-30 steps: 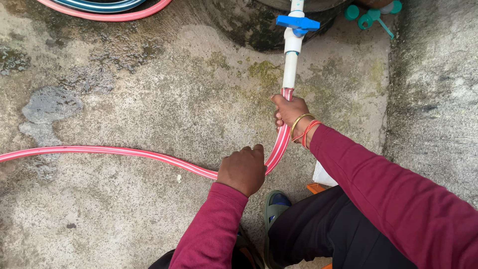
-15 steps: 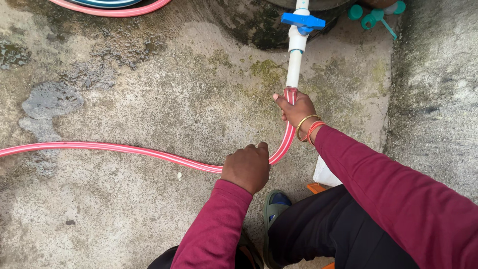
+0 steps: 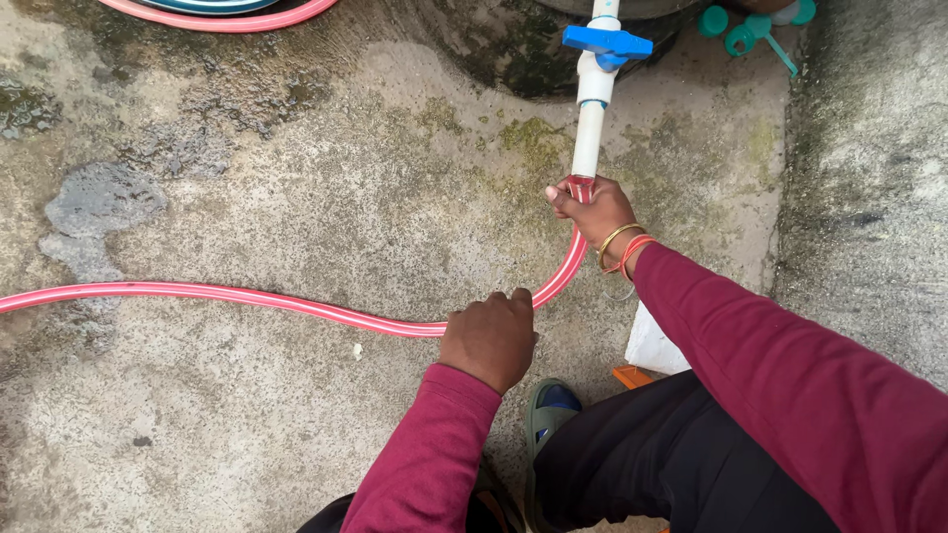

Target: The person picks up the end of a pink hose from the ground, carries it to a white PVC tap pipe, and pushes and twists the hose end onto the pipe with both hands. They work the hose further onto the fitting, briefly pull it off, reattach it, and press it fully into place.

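Observation:
A long pink hose [image 3: 247,298] runs across the concrete floor from the left edge and curves up to a white pipe [image 3: 589,133] with a blue valve handle [image 3: 606,42]. My right hand [image 3: 595,210], with bangles at the wrist, grips the hose end where it meets the mouth of the pipe. My left hand [image 3: 491,339] is closed over the hose lower down, on the curve. Both sleeves are maroon.
The concrete floor [image 3: 296,178] is stained and mossy. A concrete wall [image 3: 869,178] rises on the right. A pink-rimmed tub edge [image 3: 222,14] shows at the top left, teal plastic pieces [image 3: 755,30] at the top right. My sandalled foot [image 3: 548,415] is below the hands.
The view has shifted slightly. Both hands stay on the hose, and the right hand holds the hose end at the pipe mouth throughout.

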A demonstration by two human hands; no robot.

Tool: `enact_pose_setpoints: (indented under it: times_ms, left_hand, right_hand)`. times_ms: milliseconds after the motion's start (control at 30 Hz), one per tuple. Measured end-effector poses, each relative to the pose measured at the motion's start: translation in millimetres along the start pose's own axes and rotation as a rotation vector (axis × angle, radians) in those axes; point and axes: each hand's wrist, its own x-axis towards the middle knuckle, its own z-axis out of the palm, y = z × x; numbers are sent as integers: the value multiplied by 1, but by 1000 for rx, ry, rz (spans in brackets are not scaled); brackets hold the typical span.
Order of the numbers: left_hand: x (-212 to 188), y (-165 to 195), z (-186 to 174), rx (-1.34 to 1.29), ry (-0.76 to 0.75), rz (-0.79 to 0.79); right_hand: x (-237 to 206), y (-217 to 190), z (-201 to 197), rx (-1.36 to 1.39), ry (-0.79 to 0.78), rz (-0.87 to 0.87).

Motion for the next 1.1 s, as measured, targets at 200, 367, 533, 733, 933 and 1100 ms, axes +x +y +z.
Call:
enact_pose_setpoints:
  times_ms: [200, 367, 533, 733, 933, 1100]
  left_hand:
    - [2, -2, 4, -3, 10, -5]
    - [5, -2, 7, 4, 34, -1]
    - [8, -4, 9, 28, 51, -3]
    - [10, -3, 13, 37, 46, -6]
    - [11, -6, 16, 50, 76, 11]
    - [15, -7, 23, 65, 86, 14]
  right_hand:
    - [2, 1, 1, 8, 2, -59]
    - [4, 3, 1, 83, -9, -103]
    - [4, 3, 3, 162, -23, -110]
    - [4, 3, 6, 196, -23, -52]
    - [5, 5, 11, 150, 77, 27]
    - [9, 5, 13, 317, 137, 156]
